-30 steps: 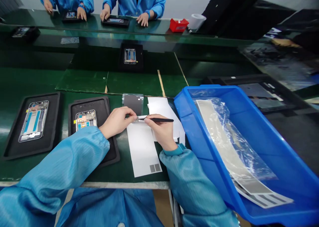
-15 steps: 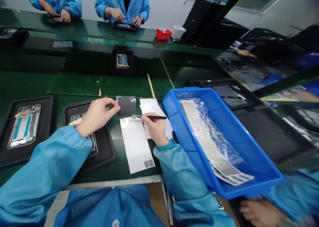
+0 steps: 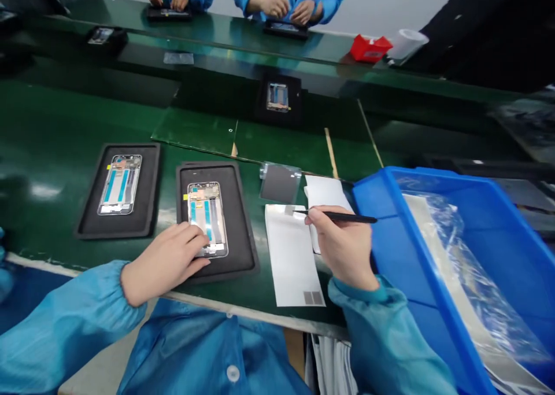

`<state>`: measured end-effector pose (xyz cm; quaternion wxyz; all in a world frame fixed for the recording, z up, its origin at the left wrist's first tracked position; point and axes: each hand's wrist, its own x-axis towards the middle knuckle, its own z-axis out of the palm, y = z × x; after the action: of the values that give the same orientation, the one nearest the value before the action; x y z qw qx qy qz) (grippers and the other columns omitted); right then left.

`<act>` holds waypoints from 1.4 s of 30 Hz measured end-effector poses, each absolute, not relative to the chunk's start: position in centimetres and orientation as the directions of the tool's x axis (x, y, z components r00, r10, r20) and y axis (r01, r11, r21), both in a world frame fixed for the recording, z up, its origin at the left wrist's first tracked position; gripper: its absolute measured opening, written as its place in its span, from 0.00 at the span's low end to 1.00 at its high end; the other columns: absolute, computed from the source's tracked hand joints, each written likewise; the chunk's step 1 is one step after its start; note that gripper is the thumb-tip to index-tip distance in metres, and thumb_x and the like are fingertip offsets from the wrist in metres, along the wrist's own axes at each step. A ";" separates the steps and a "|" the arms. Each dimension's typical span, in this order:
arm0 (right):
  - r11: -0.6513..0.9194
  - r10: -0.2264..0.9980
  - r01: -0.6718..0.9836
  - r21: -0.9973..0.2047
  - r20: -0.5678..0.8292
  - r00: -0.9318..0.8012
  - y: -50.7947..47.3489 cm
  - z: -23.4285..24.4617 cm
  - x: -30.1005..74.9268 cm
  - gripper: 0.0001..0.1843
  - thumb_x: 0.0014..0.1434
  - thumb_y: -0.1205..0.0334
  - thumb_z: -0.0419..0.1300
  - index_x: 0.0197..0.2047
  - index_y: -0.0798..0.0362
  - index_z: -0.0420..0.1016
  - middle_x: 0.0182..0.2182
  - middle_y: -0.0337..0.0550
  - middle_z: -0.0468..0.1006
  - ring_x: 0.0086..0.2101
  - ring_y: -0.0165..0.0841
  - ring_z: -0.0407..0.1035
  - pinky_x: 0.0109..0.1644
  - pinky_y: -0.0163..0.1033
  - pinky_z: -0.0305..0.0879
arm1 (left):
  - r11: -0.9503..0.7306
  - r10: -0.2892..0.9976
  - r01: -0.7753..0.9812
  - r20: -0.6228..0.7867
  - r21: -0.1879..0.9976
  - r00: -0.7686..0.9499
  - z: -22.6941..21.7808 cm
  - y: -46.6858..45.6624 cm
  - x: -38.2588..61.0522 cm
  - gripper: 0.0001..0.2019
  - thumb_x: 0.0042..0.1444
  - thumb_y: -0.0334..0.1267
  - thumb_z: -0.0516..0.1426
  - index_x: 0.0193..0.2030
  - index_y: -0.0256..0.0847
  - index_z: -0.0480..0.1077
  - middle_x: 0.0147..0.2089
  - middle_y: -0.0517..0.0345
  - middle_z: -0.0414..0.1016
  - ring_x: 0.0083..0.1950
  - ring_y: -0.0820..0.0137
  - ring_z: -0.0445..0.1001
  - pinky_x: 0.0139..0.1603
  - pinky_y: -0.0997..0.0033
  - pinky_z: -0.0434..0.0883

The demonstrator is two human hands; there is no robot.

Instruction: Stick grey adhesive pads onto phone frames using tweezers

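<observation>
Resting on the near end of the phone frame (image 3: 207, 217) in its black tray (image 3: 243, 233), the left hand (image 3: 167, 262) lies with fingers loosely spread, gripping nothing. The right hand (image 3: 342, 244) is pinched around black tweezers (image 3: 347, 216), whose tip touches a small grey sticker (image 3: 289, 210) at the top of the white sheet (image 3: 292, 262). A blue bin (image 3: 381, 239) stands just beside that hand.
</observation>
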<state>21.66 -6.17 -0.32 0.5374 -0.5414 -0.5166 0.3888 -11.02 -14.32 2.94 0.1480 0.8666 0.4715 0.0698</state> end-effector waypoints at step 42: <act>-0.134 0.977 0.326 -0.936 -0.179 -0.112 -4.7 1.6 6.0 0.10 0.51 0.56 0.73 0.32 0.53 0.82 0.30 0.45 0.86 0.31 0.39 0.81 0.33 0.38 0.78 | -0.347 0.926 0.852 0.284 0.391 0.247 -0.5 -12.4 -13.6 0.12 0.65 0.39 0.54 0.52 0.37 0.70 0.43 0.47 0.72 0.45 0.59 0.73 0.44 0.57 0.75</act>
<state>5.95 -4.74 1.64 0.3355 -0.5759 -0.5659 0.4853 -13.57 -12.38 -0.53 0.0780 0.7858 0.5659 0.2370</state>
